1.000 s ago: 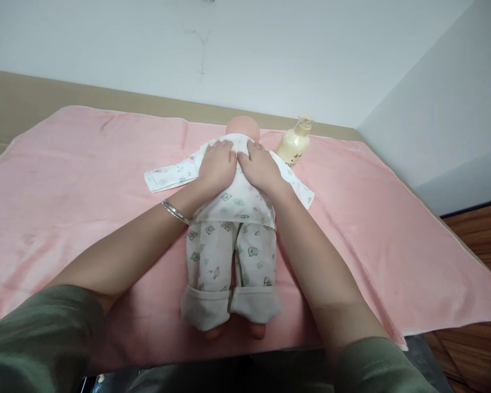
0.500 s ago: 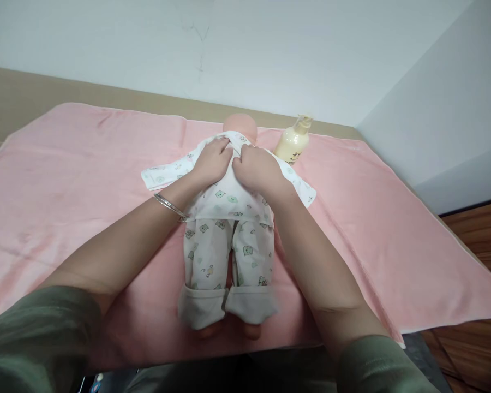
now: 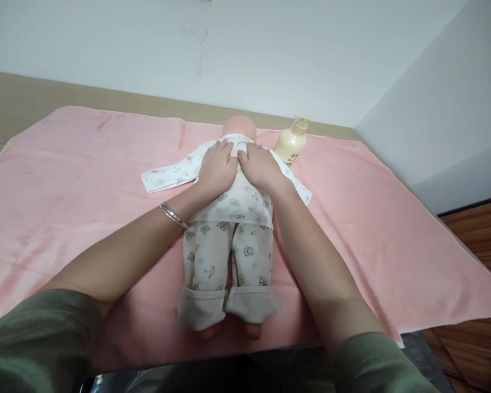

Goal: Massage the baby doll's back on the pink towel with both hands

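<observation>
A doll lies on a pink blanket, its bald head (image 3: 239, 125) toward the wall. It wears a white printed top (image 3: 234, 204) and matching trousers (image 3: 251, 254) with turned-up cuffs; its feet show below them. My left hand (image 3: 218, 166) rests flat on the left part of the top's chest, fingers spread toward the neckline. On the right part lies my right hand (image 3: 261, 165), fingers stretched out over the cloth. The thumbs nearly meet in the middle. Both sleeves of the top spread outward on the blanket.
A pale yellow pump bottle (image 3: 291, 143) leans to the right of the doll's head. The pink blanket (image 3: 372, 218) covers most of the beige surface (image 3: 65, 90), which meets a white wall behind. Brown wood (image 3: 480, 240) shows at the right.
Both hands have gone from fingers bent on the cloth near the neckline to lying flatter on the chest. The top's front looks smoother.
</observation>
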A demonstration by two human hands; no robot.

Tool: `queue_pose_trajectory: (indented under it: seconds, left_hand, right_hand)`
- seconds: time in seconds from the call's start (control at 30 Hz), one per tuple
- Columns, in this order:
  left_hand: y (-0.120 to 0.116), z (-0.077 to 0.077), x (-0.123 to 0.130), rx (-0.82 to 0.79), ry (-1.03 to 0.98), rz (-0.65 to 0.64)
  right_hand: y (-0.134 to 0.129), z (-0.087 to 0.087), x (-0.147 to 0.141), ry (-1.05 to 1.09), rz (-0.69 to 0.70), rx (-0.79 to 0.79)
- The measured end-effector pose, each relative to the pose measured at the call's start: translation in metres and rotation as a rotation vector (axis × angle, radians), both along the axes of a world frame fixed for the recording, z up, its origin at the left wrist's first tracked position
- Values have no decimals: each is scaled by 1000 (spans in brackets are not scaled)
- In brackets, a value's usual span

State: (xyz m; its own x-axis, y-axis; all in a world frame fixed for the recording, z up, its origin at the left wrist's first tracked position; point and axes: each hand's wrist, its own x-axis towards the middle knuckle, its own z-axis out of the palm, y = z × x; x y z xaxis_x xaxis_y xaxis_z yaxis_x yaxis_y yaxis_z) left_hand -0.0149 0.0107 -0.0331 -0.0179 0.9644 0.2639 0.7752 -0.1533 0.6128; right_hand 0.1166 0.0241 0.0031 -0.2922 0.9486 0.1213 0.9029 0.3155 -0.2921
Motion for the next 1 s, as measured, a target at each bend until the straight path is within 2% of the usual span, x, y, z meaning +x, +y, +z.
queue_pose_trajectory:
  seconds: [0.1, 0.23, 0.33, 0.43, 0.53, 0.67, 0.87, 1.0]
  left_hand:
    - [15, -3, -14, -17, -81, 27]
    - [17, -7, -16, 34, -85, 36]
    - [15, -10, -13, 48, -57, 41]
    - [18, -13, -13, 69, -43, 45]
    - [20, -15, -14, 72, -42, 43]
    - [12, -4, -11, 47, 6, 26]
    - [-20, 24, 4, -35, 214, -63]
    - [-21, 24, 7, -38, 210, -90]
  right_hand:
    - [-20, 11, -7, -115, -14, -3]
    - [-32, 20, -10, -183, 9, -35]
    - [-20, 14, -5, -74, -10, -55]
    - [0, 0, 0, 73, -31, -15]
    - [13, -12, 2, 103, -46, 2]
    - [14, -15, 1, 109, -44, -11]
    - [12, -8, 6, 120, -5, -12]
    - [2, 0, 5, 41, 7, 16]
